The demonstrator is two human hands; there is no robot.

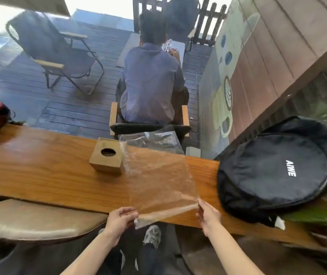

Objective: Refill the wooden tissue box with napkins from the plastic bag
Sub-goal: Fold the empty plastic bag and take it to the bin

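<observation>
Clear plastic bag [158, 175] is lying flat on the wooden surface [39, 165], touching the wooden tissue box [107, 155] near the far edge. It is looking empty, with no napkins showing. Left hand [119, 217] and right hand [208, 215] are each pinching a near corner; pulling gently should keep it flat.

— Where's the tissue box [107, 156]?
— On the table [39, 165], near its far edge, with the plastic bag [158, 171] just to its right, touching it.
— And the bag?
— Spread flat across the table, its near end past the edge, held by the left hand [120, 219] and right hand [208, 216] (one at each corner).
— Anything else?
— A backpack [273, 175] at the table's right end; a seated person [151, 84] behind the table; a folding chair [53, 50] farther left.
</observation>
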